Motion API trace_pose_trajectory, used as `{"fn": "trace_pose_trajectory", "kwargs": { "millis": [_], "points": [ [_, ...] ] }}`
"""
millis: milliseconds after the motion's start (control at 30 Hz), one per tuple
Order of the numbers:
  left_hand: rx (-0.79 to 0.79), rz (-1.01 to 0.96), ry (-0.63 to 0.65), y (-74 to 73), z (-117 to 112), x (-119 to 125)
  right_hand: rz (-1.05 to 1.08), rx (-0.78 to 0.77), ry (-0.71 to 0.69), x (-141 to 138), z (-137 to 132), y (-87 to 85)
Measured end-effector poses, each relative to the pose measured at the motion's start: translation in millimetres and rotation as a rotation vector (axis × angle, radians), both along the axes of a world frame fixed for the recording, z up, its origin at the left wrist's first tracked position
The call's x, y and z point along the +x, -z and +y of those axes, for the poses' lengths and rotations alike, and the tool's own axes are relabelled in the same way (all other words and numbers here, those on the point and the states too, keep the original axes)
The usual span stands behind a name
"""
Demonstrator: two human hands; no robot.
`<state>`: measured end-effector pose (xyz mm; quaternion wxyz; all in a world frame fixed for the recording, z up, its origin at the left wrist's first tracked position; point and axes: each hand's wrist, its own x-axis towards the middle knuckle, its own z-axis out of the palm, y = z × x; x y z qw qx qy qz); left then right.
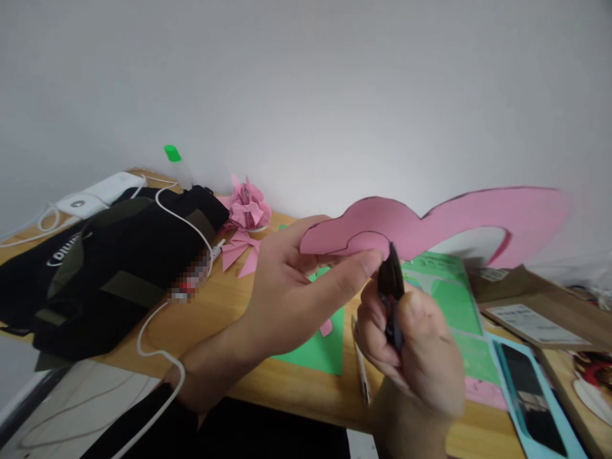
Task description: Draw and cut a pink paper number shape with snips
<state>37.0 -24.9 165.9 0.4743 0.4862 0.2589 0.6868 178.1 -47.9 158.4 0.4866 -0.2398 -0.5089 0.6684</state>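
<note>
Both hands (301,293) (421,350) at pink paper (377,220), seemingly

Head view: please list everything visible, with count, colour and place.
pink paper: 1, pink, in left hand
scissors: 1, dark, in right hand
green sheet: 1, green, below hands
pink decorations: several, pink, near wall
bag: 1, black, left
white device: 1, white, beyond bag
cable: count unclear, white, left
green piece: 1, green, back left
printed sheet: 1, mostly green, right
phone: 1, dark, right
box: 1, brown, far right
clutter: count unclear, red and white, far right
table: 1, wood-brown, below
wall: 1, grey, behind
left hand: 1, bare, centre
right hand: 1, bare, centre-right
</note>
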Motion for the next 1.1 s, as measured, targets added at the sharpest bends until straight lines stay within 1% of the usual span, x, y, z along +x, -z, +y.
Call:
{"fn": "trace_pose_trajectory", "kwargs": {
  "millis": [233,400,667,800,1000,1100],
  "points": [
    [0.011,0.017,-0.018,-0.2,-0.2,-0.6,-0.001,0.005,0.001,0.7,-0.8,-0.4],
    [0.000,-0.008,0.005,0.1,-1.0,-0.4,0.011,-0.007,-0.002,0.1,-0.8,-0.2],
    [-0.069,-0.070,0.035,-2.1,-3.0,0.0,0.005,0.012,-0.007,1.2,-1.0,1.4],
    [-0.040,-0.074,0.053,-3.2,-4.0,-0.3,0.002,0.015,0.001,0.1,0.2,-0.3],
    [-0.032,-0.064,0.018,-4.6,-3.3,-0.2,-0.010,0.021,0.022,1.1,-1.0,1.4],
    [-0.013,-0.045,0.021,-4.0,-1.7,-0.8,0.007,0.012,0.009,1.1,-1.0,2.1]
  ]
}}
